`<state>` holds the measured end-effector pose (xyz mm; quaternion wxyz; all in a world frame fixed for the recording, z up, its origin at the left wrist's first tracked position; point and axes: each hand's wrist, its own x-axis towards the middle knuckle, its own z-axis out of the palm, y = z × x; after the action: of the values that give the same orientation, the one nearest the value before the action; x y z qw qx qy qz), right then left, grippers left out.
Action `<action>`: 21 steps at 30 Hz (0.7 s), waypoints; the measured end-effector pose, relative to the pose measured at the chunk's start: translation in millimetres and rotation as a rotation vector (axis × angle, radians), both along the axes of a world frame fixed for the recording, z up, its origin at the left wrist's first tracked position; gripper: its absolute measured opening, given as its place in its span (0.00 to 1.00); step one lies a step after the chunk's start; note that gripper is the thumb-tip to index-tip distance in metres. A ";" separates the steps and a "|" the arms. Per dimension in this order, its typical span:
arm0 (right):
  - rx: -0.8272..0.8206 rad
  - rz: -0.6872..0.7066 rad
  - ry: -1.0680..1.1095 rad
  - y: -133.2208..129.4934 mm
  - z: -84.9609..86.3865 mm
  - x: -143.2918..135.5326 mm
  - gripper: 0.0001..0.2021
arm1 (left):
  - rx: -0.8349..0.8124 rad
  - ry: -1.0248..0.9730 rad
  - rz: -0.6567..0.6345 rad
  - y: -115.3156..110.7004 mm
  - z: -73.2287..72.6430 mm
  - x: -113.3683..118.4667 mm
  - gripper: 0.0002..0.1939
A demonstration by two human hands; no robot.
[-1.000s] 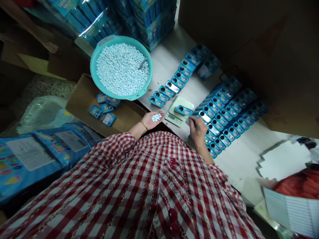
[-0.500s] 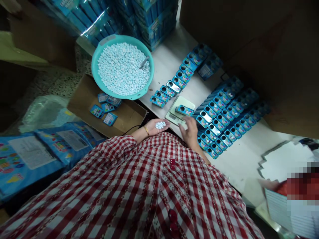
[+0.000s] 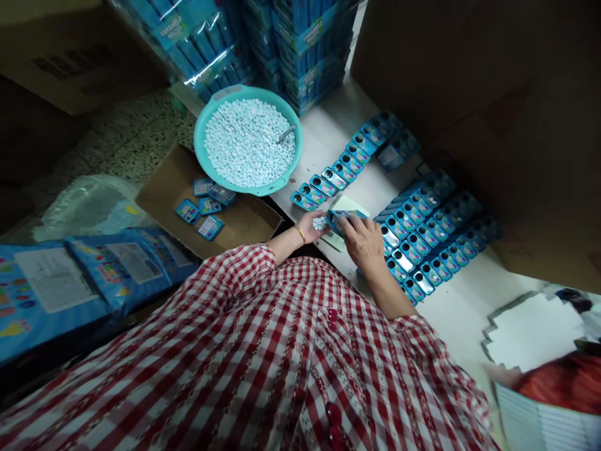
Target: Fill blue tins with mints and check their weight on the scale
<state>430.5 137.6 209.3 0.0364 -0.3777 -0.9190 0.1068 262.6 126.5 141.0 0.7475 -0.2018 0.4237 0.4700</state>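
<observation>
My left hand is palm up and cupped, with a small heap of pale candies in it. In my right hand is a small blue tin, gripped from above and tilted, one end close over the left palm. Part of the tin is hidden by my fingers. Behind it the pale weighing scale shows on the table, partly covered by the hands and tin. A row of similar blue tins with round openings stands beyond the scale. Several more rows of tins stand right of my right hand.
A turquoise basin full of pale candies, with a grey handle sticking out, stands at the back left. Below it, a cardboard box holds several tins. Wrapped blue packs are stacked behind. A large carton borders the table's right side.
My right hand has picked up the tin from the scale and brought it left, tilted, to my left palm. The left hand still holds candies. The camera view has shifted slightly.
</observation>
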 end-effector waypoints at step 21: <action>0.210 0.028 -0.285 -7.2 16.5 14.0 0.18 | 0.059 -0.083 -0.105 21.2 -10.4 30.2 0.14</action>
<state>444.5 130.4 225.8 -0.0567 -0.3701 -0.9262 -0.0437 292.8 147.7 130.7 0.7938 -0.1765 0.3884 0.4335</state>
